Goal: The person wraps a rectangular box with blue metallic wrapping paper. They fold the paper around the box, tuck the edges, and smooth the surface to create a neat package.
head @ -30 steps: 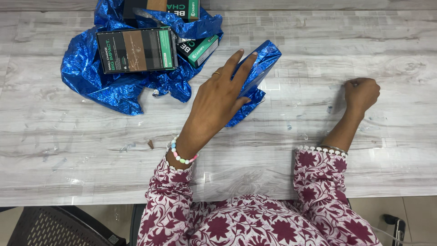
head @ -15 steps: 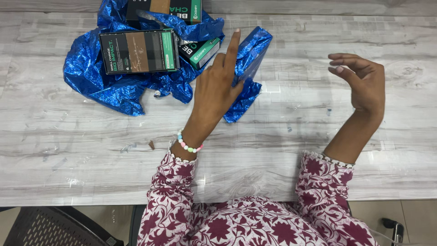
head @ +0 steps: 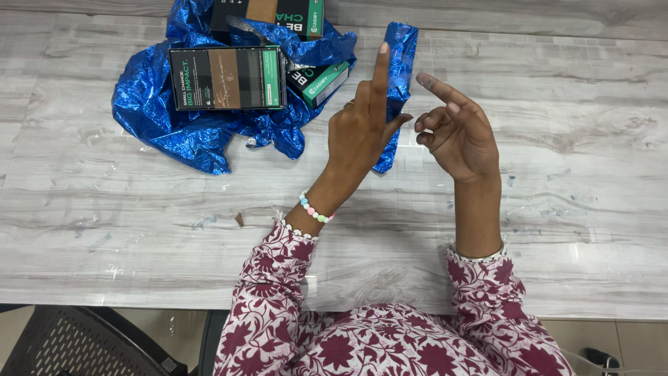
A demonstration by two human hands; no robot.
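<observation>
Head view: the blue foil-wrapped box (head: 398,76) stands tilted on the desk (head: 557,104), long axis running away from the person — left hand (head: 362,129) grips its near side, forefinger up; right hand (head: 456,129) hovers just beside it, loosely open and empty.

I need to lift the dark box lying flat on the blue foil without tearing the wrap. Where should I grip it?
Take the dark box by its two long edges, from above. It lies flat, its broad face up, on the crumpled blue foil, so a pinch across the short width, near the middle, probably lifts it without dragging the foil.
</observation>
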